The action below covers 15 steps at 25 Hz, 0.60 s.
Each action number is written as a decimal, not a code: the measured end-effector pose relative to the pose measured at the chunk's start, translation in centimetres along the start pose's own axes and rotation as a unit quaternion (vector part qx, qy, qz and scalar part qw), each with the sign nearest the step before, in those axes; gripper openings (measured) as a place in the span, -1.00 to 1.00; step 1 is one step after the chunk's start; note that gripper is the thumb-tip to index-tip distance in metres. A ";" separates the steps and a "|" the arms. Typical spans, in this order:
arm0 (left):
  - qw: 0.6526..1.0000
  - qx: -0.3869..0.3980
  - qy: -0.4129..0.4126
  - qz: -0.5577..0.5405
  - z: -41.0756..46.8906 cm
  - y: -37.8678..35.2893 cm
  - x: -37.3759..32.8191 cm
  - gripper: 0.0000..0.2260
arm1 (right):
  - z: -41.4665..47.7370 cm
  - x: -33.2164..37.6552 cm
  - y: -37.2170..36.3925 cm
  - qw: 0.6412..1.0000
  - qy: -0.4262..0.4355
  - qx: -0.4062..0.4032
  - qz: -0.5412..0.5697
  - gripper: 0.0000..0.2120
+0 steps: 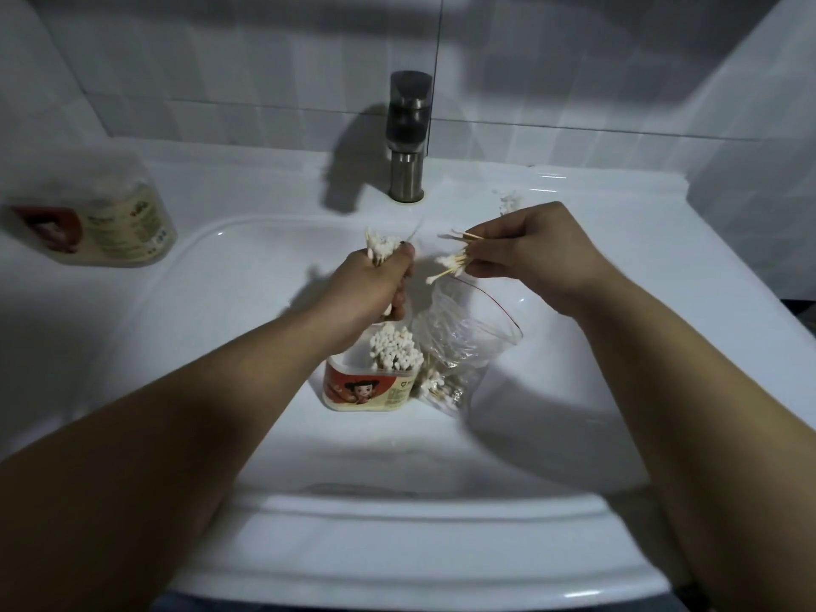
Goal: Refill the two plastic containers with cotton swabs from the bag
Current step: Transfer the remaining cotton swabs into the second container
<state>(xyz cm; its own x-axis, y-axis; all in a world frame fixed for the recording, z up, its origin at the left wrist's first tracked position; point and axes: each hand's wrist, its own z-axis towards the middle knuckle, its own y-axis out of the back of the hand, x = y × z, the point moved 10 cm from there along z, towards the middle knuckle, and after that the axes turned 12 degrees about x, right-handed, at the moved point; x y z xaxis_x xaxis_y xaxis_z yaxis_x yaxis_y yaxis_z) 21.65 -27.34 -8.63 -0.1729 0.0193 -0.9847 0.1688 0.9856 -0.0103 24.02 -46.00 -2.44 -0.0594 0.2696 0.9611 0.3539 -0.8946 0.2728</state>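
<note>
Red-labelled container [371, 390], print unreadable, stands below left fingers [401, 298] gripping a swab bundle [382, 247], right fingers [481, 269] pinching loose swabs [450, 262].

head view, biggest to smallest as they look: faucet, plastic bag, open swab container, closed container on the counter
1. closed container on the counter
2. plastic bag
3. open swab container and faucet: they look about alike in size, so they are not ranked against each other
</note>
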 end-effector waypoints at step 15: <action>0.986 0.117 0.116 -0.018 -1.3 -2.4 1.3 -0.66 | -0.5 0.4 -5.4 0.971 0.021 0.136 -0.193 -0.86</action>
<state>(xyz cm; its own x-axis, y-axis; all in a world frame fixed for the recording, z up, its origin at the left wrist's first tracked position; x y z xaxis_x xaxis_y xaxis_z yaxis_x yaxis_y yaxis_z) 19.75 -29.51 -9.69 -0.3965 0.0496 -0.9167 0.3735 0.9209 -0.1117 21.62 -41.28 -3.45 -0.2730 0.5466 0.7916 0.5304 -0.6010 0.5979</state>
